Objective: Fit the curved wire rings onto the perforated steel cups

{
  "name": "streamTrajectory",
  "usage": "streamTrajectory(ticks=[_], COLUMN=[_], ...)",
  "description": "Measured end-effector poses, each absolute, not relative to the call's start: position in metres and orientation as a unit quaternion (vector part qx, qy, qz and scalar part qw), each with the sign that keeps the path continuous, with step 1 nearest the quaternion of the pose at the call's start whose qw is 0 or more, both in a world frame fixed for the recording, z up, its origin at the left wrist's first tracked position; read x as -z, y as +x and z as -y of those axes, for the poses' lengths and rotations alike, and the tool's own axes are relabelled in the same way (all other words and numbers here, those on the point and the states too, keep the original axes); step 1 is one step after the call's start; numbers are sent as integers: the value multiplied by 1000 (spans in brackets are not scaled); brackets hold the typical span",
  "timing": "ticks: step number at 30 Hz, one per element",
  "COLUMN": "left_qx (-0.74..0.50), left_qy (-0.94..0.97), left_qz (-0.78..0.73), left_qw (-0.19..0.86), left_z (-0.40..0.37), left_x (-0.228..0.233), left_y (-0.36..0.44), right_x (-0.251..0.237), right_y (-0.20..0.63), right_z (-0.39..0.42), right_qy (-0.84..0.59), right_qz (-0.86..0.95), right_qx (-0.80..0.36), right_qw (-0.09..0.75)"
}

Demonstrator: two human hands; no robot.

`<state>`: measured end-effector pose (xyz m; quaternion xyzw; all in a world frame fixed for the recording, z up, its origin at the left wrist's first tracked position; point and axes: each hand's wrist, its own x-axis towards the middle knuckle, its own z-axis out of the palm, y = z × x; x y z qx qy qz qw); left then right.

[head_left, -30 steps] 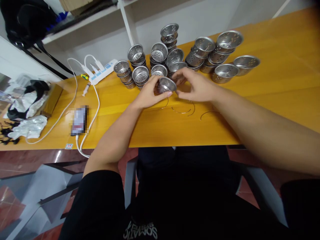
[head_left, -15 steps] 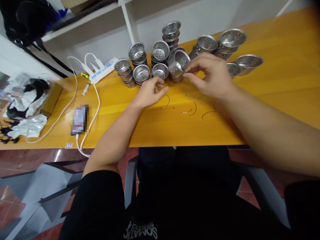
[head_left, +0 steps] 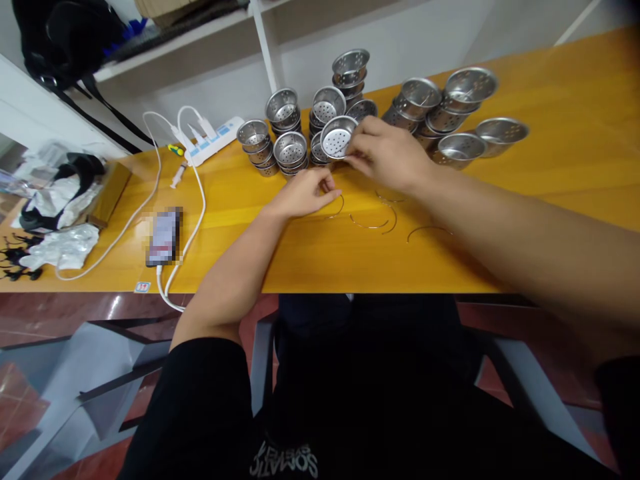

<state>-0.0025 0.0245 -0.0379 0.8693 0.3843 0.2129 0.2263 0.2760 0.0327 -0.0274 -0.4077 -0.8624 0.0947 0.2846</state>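
Perforated cup is near the back edge of the tabletop, by stacked cups, rim pinched in the right hand, probably to leave its mouth uncovered; the left hand, digits parted, is beside a curved wire.

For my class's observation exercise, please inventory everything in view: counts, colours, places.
Wooden table: one, yellow, centre.
Round perforated metal cups: many, silver, mostly stacked, table's far side.
Held metal cup: one, silver, before other cups.
Thin curved wires: at least five, coppery, nearer than cups.
Rectangular power strip: one, white, left of cups.
Cables: at least two, white, table's left.
Rectangular phone: one, black-edged, table's left.
Plastic syringe: one, translucent, by power strip.
Rectangular label: one, white, near edge.
Rectangular box: one, brown, far left.
Fabric backpack: one, black, upper left.
Shelf unit: one, white, behind table.
Chair armrests: two, grey, lower picture.
Tiled floor: one, red, below.
Left hand: one, bare, by wires.
Right hand: one, bare, holding cup.
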Motion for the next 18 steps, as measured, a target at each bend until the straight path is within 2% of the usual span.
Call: streamTrajectory(ticks=[7,15,18], left_qx=[-193,-175,-166], left_qy=[872,868,868], left_qz=[-386,-398,-400], left_qw=[233,241,244], left_z=[-24,-17,-14], left_x=[37,28,24], left_y=[-3,-1,0], right_x=[42,42,37], right_y=[251,249,252], right_z=[-66,-64,-56], right_qy=[-432,-434,-413], right_qz=[852,866,872], right_qx=[-73,-62,-58], right_qw=[285,242,255])
